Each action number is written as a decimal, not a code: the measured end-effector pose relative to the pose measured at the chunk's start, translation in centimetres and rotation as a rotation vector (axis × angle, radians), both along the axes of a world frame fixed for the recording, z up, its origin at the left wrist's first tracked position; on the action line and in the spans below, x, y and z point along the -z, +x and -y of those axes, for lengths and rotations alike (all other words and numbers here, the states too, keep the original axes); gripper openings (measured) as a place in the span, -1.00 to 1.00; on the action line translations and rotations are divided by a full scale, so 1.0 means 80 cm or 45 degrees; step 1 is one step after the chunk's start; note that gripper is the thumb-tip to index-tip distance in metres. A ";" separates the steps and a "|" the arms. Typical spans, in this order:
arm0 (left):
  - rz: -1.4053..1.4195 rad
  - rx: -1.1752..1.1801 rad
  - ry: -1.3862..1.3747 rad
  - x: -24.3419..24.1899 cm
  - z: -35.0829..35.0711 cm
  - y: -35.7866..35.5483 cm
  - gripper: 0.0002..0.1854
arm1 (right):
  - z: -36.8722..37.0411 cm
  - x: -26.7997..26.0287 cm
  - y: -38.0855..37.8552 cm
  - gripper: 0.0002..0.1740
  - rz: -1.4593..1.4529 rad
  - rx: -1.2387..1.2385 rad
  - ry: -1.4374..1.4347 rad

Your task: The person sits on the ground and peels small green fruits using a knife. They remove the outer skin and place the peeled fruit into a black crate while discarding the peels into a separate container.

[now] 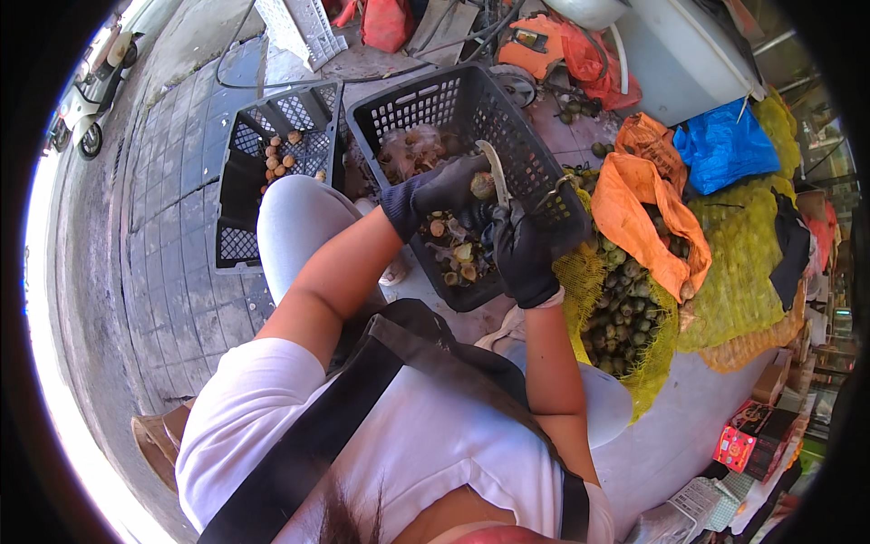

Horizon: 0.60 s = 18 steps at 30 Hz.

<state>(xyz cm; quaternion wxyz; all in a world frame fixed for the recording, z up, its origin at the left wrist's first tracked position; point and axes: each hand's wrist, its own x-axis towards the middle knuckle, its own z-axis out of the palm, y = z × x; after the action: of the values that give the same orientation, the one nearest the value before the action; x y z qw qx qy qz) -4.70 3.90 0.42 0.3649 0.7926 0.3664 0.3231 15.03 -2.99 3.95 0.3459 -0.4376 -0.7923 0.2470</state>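
My left hand (445,185), in a dark knit glove, holds a round, partly peeled nut or fruit (482,185) over a black plastic crate (537,170). In my black-gloved right hand (522,255) is a knife with a curved blade (497,166). The blade stands up just beside the nut; whether it touches is hard to tell. Husk scraps (462,262) and a crumpled, thin plastic bag (418,149) lie inside the crate. Several tan, walnut-like nuts (273,162) rest in a second black crate (234,204) at the left, beyond my left knee.
Round green fruits (622,319) fill a yellow mesh sack (649,367) by my right leg. An orange bag (642,211), a blue bag (727,139) and full yellow mesh sacks (731,262) lie farther right. A cable (285,86) crosses the ground behind the crates. A scooter (92,102) stands far left.
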 end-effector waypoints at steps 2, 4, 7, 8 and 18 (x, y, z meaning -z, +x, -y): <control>-0.021 -0.023 -0.004 0.005 0.001 -0.003 -0.02 | 0.002 -0.006 -0.006 -0.76 0.073 0.059 0.089; 0.112 0.038 -0.126 0.014 0.003 -0.007 -0.03 | 0.007 -0.009 -0.015 -0.75 0.134 0.117 0.258; 0.083 0.039 -0.025 -0.018 0.025 0.004 -0.34 | 0.007 0.020 -0.004 -0.63 0.130 0.088 -0.023; 0.046 0.042 -0.023 -0.008 0.022 0.012 -0.37 | 0.000 0.055 0.011 -0.61 0.141 0.143 -0.002; 0.631 0.038 -1.050 -0.053 0.041 0.030 -0.63 | -0.003 0.057 0.033 -0.57 -0.009 0.158 -0.203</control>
<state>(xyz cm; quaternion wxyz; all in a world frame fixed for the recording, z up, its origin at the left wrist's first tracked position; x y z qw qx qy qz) -2.27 0.65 4.64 0.7296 0.4862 0.3545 0.3249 17.66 -2.72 -0.61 0.3276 -0.5110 -0.7403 0.2890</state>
